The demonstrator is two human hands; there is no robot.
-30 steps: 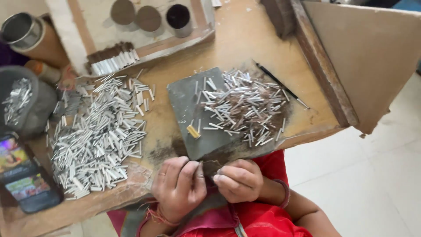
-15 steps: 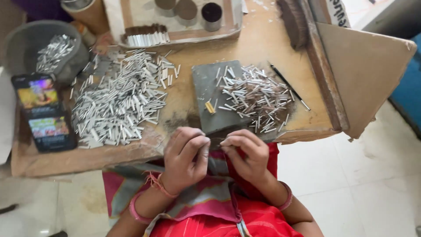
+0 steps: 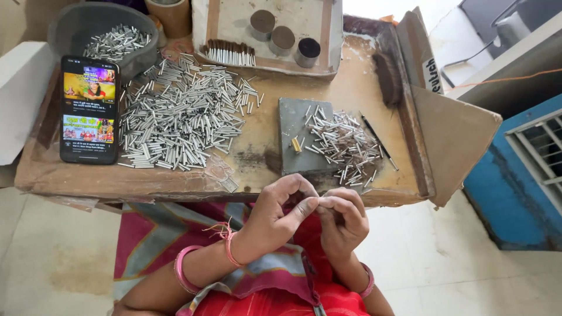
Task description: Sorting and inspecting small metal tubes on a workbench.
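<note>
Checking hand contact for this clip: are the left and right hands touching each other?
Touching. The head view shows the left hand fingertips pressed against the right hand fingertips, no gap visible.

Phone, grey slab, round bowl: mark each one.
phone (image 3: 89,109), head view, middle of its lit screen.
grey slab (image 3: 293,146), head view, bare left part.
round bowl (image 3: 64,26), head view, left rim.

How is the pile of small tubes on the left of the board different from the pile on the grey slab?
The left pile is much bigger and spreads wide on the bare wooden board; the slab pile is smaller and spills off the grey slab. The left pile looks plain silver; the slab pile shows brownish ends. Both hold short thin tubes lying loose.
</note>
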